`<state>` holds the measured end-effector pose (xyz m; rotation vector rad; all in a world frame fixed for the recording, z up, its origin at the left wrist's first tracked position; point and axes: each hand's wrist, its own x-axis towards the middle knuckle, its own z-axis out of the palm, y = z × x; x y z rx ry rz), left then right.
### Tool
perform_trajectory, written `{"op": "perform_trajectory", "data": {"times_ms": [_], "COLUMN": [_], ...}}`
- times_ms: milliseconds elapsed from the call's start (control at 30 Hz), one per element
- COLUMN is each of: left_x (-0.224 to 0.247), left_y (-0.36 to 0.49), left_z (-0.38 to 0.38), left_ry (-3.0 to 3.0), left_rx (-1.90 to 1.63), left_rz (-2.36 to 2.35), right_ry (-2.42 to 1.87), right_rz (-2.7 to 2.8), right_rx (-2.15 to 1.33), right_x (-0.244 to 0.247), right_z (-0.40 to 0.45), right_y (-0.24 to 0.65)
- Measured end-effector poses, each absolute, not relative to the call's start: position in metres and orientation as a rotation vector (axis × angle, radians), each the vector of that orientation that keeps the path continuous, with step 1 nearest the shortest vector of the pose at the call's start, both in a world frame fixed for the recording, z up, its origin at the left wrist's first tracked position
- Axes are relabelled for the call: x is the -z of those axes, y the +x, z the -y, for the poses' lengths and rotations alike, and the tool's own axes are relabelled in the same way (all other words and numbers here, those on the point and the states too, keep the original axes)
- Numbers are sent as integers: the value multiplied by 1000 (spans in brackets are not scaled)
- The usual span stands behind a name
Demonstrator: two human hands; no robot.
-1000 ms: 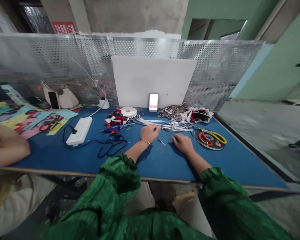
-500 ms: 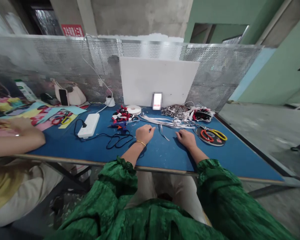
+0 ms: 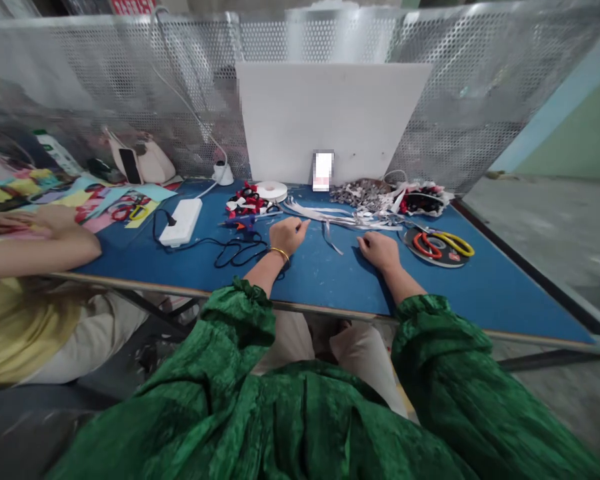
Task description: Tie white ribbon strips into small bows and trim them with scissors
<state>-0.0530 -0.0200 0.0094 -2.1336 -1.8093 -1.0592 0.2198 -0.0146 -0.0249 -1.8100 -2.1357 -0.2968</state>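
My left hand [image 3: 286, 235], with a gold bangle at the wrist, rests on the blue table in a loose fist. Nothing shows in it. Just left of it lie a blue glue gun [image 3: 239, 221] and its black cord [image 3: 233, 257]. My right hand [image 3: 381, 251] is also curled closed on the tabletop, with nothing visible in its fingers. To its right, scissors [image 3: 437, 245] with orange and yellow handles lie on a dark round reel [image 3: 455, 259]. Beyond and between my hands are white ribbon strips [image 3: 325, 215]; one short grey strip [image 3: 333, 239] points toward me.
Behind stand a white board [image 3: 330, 113] and a lit phone [image 3: 323, 172]. Several small metal clips [image 3: 363, 197], red-black-white bows [image 3: 247, 201] and a white ribbon roll [image 3: 271, 191] lie along the back. A power strip [image 3: 181, 222] sits left, near a co-worker's forearm [image 3: 45, 257].
My view has tilted downward, so the table things sit higher in the picture. Both my hands stay in place on the table, still closed.
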Motion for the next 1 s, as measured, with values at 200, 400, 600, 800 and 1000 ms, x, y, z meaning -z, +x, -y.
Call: {"op": "perform_trajectory", "data": {"times_ms": [200, 400, 600, 800, 1000], "left_x": [-8, -7, -4, -2, 0], "left_y": [-55, -58, -59, -60, -61], "left_z": [18, 16, 15, 12, 11], "left_ry": [-2110, -2055, -2047, -2023, -2021], "left_rx": [1034, 1016, 992, 994, 1024], "left_rz": [1810, 1834, 1831, 1834, 1796], "right_ry": [-1814, -1812, -1815, -1831, -1821], "right_rz": [2129, 2133, 2145, 2153, 2176], "right_rx": [282, 269, 241, 251, 285], "right_x": [24, 23, 23, 22, 22], "right_z": [15, 16, 15, 13, 12], "right_y": [219, 219, 219, 217, 216]}}
